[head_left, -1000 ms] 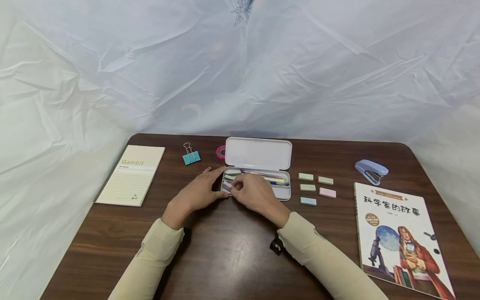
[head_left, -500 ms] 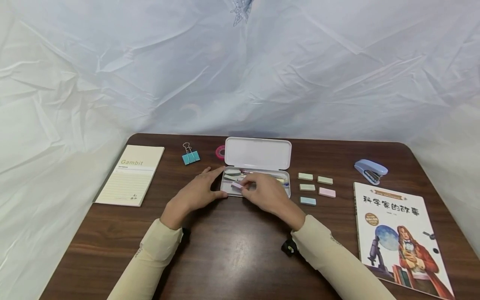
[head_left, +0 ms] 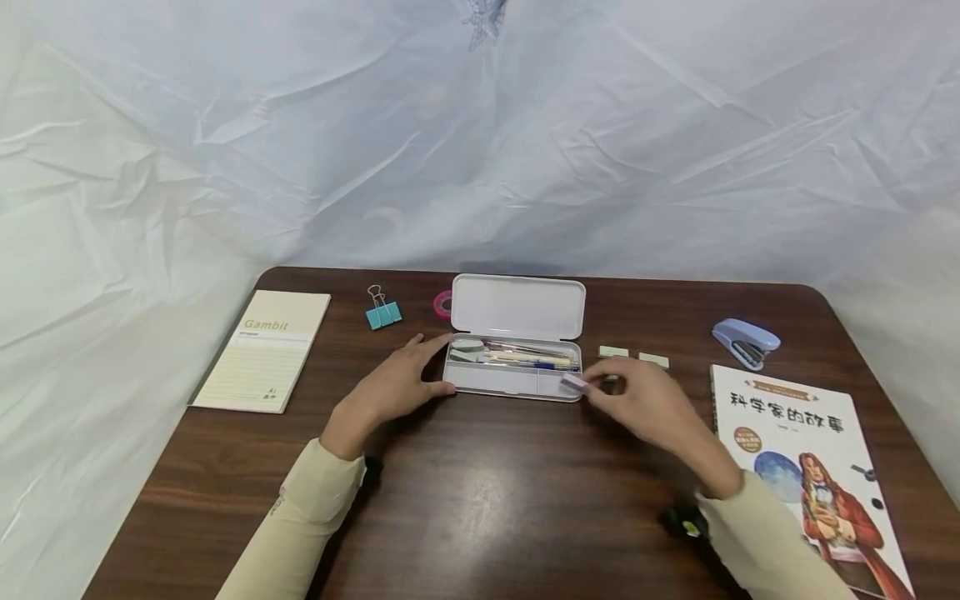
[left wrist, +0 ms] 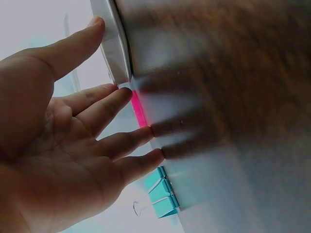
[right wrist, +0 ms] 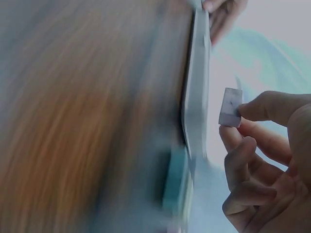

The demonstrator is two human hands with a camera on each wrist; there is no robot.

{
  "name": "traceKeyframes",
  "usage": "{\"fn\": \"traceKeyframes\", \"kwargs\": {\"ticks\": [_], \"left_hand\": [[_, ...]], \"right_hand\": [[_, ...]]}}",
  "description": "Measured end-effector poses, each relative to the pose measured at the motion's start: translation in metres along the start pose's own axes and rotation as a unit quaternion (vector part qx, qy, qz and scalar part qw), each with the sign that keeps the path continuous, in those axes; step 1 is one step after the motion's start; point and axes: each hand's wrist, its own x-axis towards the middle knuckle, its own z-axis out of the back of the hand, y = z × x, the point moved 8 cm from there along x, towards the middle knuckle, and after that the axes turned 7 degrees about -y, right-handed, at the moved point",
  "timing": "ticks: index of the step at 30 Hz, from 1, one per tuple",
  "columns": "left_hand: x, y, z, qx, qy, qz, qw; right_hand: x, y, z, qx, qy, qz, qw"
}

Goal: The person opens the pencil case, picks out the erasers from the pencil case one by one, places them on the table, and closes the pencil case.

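An open white pencil case (head_left: pixel 491 381) holds pens (head_left: pixel 525 358) and grey-white pieces in its back compartment. My left hand (head_left: pixel 397 383) rests at the case's left end, fingers relaxed and thumb against the edge; the left wrist view shows thumb and fingertips near the case wall (left wrist: pixel 112 43). Between thumb and fingers, my right hand (head_left: pixel 656 408) pinches a small pale purple eraser (head_left: pixel 574 382) over the case's front right corner. The right wrist view shows that eraser (right wrist: pixel 231 108) raised above the case edge. Two pale green erasers (head_left: pixel 613 352) lie behind the right hand, which hides others.
At the left lies a notepad (head_left: pixel 262 350). A teal binder clip (head_left: pixel 384 315) and a pink tape roll (head_left: pixel 442 305) are left of the case lid (head_left: pixel 517 305). A blue stapler (head_left: pixel 746 342) and a book (head_left: pixel 810 467) lie at the right.
My right hand has moved right from the case's left part to its right end, carrying the purple eraser. The front left compartment is uncovered. My left hand has stayed in place.
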Motion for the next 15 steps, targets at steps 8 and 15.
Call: {"fn": "traceKeyframes", "kwargs": {"ticks": [8, 15], "left_hand": [[0.004, 0.017, -0.007, -0.009, 0.004, 0.013, 0.9999], [0.004, 0.02, -0.006, -0.023, 0.0, -0.003, 0.9997]], "right_hand": [[-0.029, -0.062, 0.043, -0.028, -0.016, -0.039, 0.9987], [-0.038, -0.078, 0.051, -0.061, 0.029, -0.068, 0.9954]]}}
